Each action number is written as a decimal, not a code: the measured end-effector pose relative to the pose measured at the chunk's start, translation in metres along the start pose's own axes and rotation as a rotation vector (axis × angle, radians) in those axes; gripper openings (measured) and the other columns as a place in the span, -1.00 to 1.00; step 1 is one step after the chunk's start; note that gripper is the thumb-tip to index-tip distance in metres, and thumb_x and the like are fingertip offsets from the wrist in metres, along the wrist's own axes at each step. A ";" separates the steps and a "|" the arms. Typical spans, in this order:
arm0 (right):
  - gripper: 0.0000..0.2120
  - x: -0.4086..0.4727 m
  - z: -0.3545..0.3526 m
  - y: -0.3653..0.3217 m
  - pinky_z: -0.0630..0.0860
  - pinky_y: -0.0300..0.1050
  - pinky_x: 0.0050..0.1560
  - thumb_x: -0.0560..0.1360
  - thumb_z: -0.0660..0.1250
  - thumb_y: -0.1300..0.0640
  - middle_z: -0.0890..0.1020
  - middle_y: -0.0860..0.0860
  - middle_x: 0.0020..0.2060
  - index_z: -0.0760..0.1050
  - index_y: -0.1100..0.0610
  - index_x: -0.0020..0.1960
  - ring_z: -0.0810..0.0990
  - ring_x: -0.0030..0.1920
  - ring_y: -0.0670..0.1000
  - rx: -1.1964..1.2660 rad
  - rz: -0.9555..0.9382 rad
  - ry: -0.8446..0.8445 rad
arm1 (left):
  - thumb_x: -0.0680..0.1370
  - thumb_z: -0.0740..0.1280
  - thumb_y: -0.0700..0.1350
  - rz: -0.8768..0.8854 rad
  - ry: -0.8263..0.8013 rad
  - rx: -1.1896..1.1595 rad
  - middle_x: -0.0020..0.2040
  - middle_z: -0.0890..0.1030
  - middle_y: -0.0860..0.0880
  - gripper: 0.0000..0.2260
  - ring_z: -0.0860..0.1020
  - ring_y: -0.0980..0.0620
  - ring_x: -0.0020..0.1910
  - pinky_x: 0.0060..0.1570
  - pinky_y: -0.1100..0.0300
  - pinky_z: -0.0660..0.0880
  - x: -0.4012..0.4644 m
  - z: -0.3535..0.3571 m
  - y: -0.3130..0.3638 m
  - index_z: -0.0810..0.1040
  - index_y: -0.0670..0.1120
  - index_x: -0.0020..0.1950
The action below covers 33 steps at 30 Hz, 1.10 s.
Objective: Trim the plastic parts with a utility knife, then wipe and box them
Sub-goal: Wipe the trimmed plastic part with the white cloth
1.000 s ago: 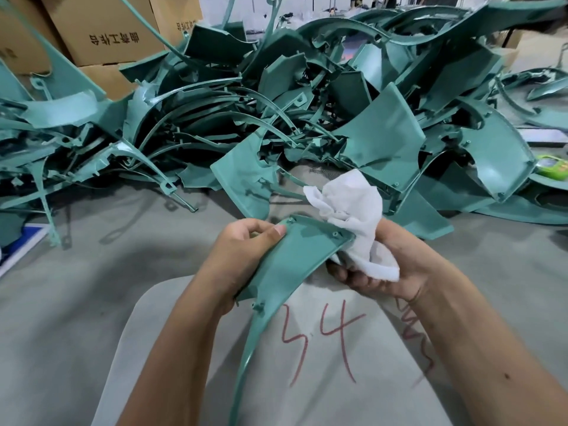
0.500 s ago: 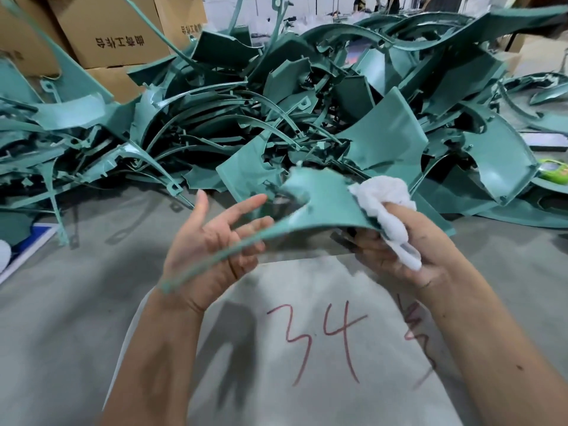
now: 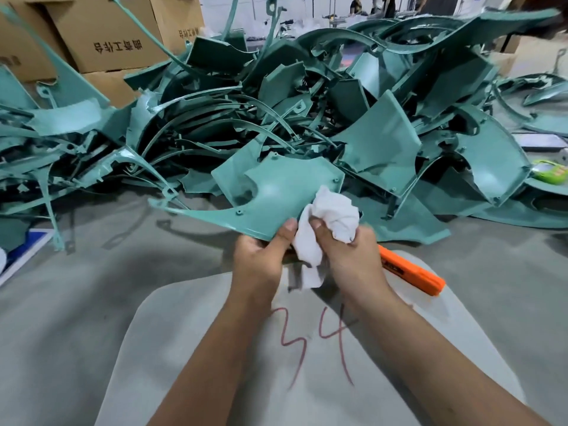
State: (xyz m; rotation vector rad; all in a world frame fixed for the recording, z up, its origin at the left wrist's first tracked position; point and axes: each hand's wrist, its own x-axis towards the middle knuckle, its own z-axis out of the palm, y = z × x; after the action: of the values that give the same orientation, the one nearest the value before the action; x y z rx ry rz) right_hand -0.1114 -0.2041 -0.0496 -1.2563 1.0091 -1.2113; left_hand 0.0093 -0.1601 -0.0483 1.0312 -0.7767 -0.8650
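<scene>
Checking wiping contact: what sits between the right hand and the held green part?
In the head view, the crumpled white cloth lies between the right hand and the green part; the left hand pinches the part's near edge.

Looking out from 1 head-worn wide-angle camera, facing forward and down over both forearms. Sitting close to the left hand (image 3: pixel 261 259) and right hand (image 3: pixel 353 256), meeting just below the middle of the frame, with the held teal part (image 3: pixel 276 204) and white cloth (image 3: pixel 333 215) directly ahead. Taking in the pale mat (image 3: pixel 190 348) marked 34 along the bottom edge, nearest the lens. Reaching farther out to the heap of teal parts (image 3: pixel 384 142) across the middle, then to cardboard boxes (image 3: pixel 116 35) at the upper left. Bending straight lines toward the edges. Working alone, so sharing no overlap with any second view.
</scene>
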 end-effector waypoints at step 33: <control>-0.61 0.015 -0.024 -0.004 0.30 -0.09 -0.43 0.54 0.53 0.04 0.48 -0.09 -0.52 0.49 0.07 -0.40 0.32 -0.46 -0.13 -0.266 -0.371 -0.027 | 0.57 0.40 -0.02 0.083 0.144 -0.009 0.09 0.74 -0.02 -0.76 0.72 -0.05 0.06 -0.03 0.10 0.68 0.004 -0.011 0.017 0.59 -0.07 0.20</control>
State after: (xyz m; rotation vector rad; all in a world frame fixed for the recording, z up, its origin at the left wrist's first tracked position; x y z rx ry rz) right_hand -0.1336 -0.2221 -0.0466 -1.7202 0.9666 -1.3652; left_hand 0.0249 -0.1550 -0.0357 1.0344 -0.6878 -0.7147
